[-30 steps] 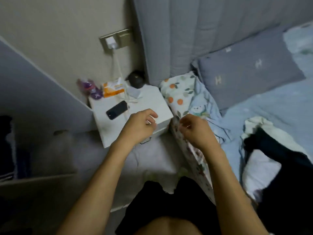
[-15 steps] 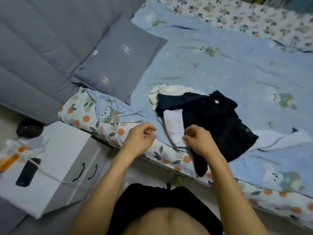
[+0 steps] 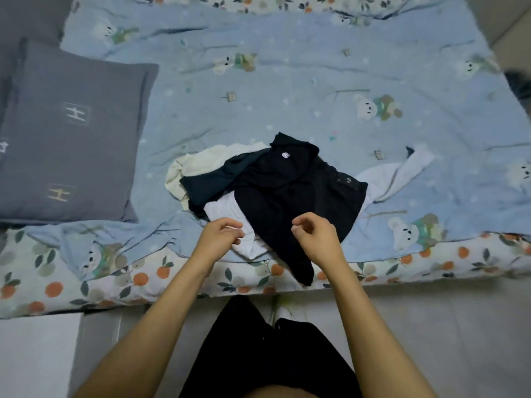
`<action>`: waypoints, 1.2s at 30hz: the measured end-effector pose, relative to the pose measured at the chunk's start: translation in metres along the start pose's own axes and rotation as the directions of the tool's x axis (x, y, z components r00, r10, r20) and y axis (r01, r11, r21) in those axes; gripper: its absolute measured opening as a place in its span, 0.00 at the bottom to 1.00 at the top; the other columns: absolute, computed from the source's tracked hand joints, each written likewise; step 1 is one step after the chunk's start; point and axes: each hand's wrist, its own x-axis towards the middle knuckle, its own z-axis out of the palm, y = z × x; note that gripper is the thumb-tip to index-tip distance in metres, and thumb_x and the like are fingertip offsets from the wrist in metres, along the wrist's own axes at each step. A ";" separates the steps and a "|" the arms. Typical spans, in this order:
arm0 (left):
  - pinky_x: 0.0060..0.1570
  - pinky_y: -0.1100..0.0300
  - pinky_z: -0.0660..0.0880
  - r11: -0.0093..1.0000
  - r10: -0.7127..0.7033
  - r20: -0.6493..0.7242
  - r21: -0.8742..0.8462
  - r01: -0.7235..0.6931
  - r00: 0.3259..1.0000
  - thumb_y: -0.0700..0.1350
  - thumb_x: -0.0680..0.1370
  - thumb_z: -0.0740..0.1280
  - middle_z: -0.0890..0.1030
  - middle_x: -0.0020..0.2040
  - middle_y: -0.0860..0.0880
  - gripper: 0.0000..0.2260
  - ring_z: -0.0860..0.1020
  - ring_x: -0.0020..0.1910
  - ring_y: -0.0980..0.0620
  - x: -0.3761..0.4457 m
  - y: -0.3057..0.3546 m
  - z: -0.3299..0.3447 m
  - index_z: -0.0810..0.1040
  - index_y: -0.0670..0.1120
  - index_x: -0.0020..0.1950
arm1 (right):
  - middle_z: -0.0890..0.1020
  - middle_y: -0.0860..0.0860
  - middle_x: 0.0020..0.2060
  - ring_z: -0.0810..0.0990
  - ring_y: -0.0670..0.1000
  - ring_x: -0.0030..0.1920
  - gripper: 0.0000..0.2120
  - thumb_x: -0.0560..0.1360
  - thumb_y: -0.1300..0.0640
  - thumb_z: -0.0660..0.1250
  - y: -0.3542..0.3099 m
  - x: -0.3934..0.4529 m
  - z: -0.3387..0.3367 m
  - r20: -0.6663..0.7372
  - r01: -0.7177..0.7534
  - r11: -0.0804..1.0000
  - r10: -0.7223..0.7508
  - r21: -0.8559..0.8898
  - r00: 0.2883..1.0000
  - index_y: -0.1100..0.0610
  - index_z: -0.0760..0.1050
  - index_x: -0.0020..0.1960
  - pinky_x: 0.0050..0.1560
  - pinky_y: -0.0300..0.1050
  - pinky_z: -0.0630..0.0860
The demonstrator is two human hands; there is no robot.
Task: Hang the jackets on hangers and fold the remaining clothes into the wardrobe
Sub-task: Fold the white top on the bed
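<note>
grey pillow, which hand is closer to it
Left. The left hand hovers over the white garment, on the grey pillow side; the right hand is farther, over the black garment.

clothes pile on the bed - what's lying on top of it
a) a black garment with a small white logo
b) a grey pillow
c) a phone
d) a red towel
a: a black garment with a small white logo near its top lies over the cream and white pieces of the clothes pile; both hands hover at the pile's near edge, holding nothing.

Black garment (image 3: 287,191) (blue bear-print sheet (image 3: 316,81)).
</note>
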 end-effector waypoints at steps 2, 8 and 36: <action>0.35 0.66 0.73 0.998 -0.042 0.015 0.045 0.042 0.999 0.37 0.76 0.69 0.83 0.43 0.44 0.04 0.80 0.39 0.50 0.035 -0.005 -0.001 0.81 0.43 0.49 | 0.83 0.48 0.43 0.79 0.43 0.43 0.05 0.77 0.58 0.67 -0.002 0.012 0.009 -0.015 -0.051 0.999 0.050 -0.004 0.999 0.54 0.81 0.51 0.39 0.26 0.70; 0.44 0.58 0.77 0.978 -0.114 0.122 0.190 0.090 0.986 0.41 0.76 0.67 0.84 0.44 0.48 0.04 0.82 0.43 0.48 0.125 -0.016 0.010 0.80 0.47 0.42 | 0.84 0.51 0.40 0.82 0.50 0.43 0.04 0.77 0.59 0.67 0.007 0.046 0.035 0.018 -0.231 0.972 0.232 -0.049 0.972 0.52 0.79 0.47 0.41 0.33 0.75; 0.64 0.53 0.67 0.957 -0.291 -0.217 -0.078 0.281 0.932 0.61 0.69 0.75 0.52 0.77 0.43 0.42 0.64 0.71 0.41 0.221 -0.042 -0.004 0.57 0.58 0.77 | 0.65 0.57 0.71 0.68 0.58 0.68 0.32 0.74 0.53 0.71 0.008 0.145 0.096 0.170 -0.115 0.939 0.178 -0.324 0.969 0.53 0.64 0.75 0.63 0.51 0.74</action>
